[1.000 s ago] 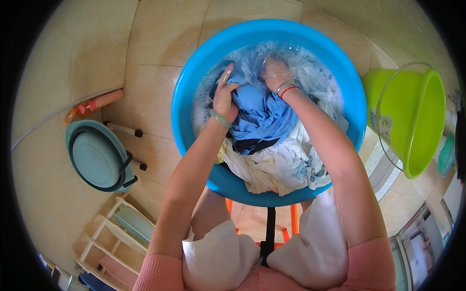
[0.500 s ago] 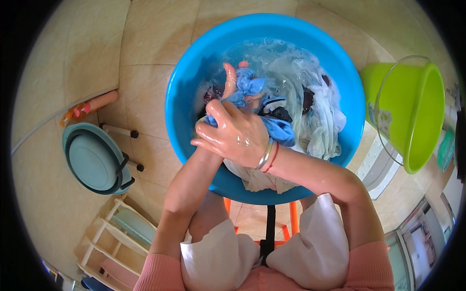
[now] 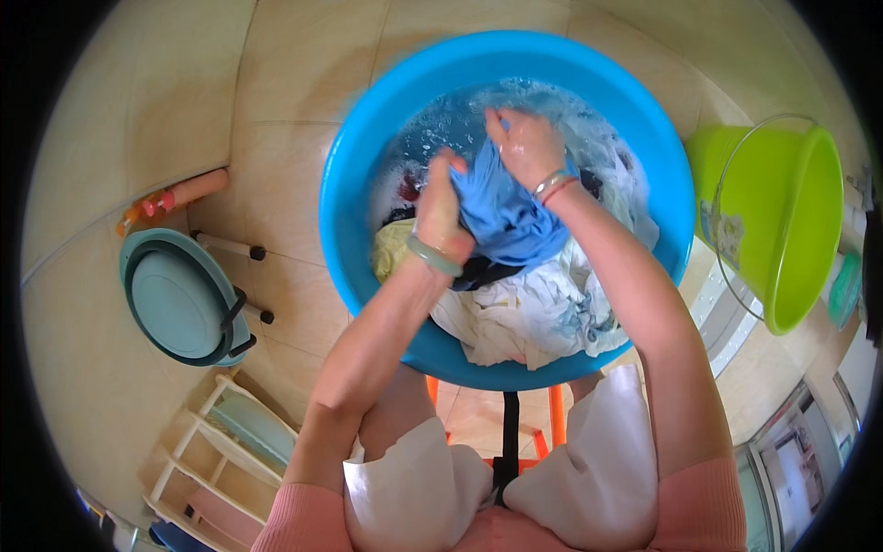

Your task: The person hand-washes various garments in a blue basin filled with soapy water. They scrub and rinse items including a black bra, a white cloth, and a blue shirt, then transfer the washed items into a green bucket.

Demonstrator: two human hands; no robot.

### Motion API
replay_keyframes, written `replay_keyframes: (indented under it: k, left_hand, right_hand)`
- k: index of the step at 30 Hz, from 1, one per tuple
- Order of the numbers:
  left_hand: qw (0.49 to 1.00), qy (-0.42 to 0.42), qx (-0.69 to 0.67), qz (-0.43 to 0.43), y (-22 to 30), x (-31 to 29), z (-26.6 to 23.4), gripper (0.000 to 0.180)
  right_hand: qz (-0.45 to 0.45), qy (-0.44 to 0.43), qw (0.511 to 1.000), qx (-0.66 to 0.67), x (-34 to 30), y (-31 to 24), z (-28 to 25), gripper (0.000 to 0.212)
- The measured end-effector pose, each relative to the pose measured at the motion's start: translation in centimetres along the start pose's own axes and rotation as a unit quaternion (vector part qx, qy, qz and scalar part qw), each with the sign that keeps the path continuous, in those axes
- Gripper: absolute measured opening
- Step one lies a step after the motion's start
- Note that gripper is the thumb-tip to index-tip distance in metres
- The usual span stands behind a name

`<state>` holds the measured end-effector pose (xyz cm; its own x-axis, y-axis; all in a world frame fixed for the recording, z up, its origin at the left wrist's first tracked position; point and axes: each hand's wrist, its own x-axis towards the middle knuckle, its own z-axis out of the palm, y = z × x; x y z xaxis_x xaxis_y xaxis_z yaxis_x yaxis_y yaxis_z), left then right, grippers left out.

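Note:
A large blue basin holds sudsy water and wet laundry. Spread between my hands is a light blue garment. My left hand, with a pale green bangle on its wrist, is closed on the garment's left edge. Farther out and to the right, my right hand pinches its upper edge. White cloth lies heaped at the basin's near side. A yellowish cloth sits beside my left wrist. Dark cloth shows partly under the blue garment.
A lime green bucket with a wire handle stands to the right, near a white washboard-like piece. Left are a folding grey-green basin, coloured bottles and a cream rack. An orange stool shows below the basin.
My hands have moved apart; the right hand went from over the left wrist to the far right. The bunched blue garment is now spread between them, and more white cloth shows.

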<state>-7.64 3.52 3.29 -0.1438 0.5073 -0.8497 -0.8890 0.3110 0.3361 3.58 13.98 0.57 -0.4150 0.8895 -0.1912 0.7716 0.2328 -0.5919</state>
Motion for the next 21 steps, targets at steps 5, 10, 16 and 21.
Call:
replay_keyframes:
  k: [5,10,16,21]
  left_hand:
    - [0.991,-0.110,-0.045,0.058,2.9,2.2,-3.2,0.036]
    - [0.996,-0.054,0.023,0.072,0.6,4.2,-3.3,0.047]
    - [0.981,-0.178,-0.073,0.001,2.1,5.6,-4.3,0.053]
    - [0.978,-0.207,-0.028,-0.021,3.1,0.4,-0.2,0.053]
  right_hand:
    - [-0.168,0.031,0.985,-0.013,-1.0,2.5,1.3,0.034]
    - [-0.147,-0.136,0.960,-0.198,1.1,6.4,4.7,0.031]
    - [-0.177,0.010,0.977,0.115,-2.0,-0.9,2.6,0.026]
    - [-0.299,-0.085,0.943,0.118,-10.9,-8.0,-2.5,0.018]
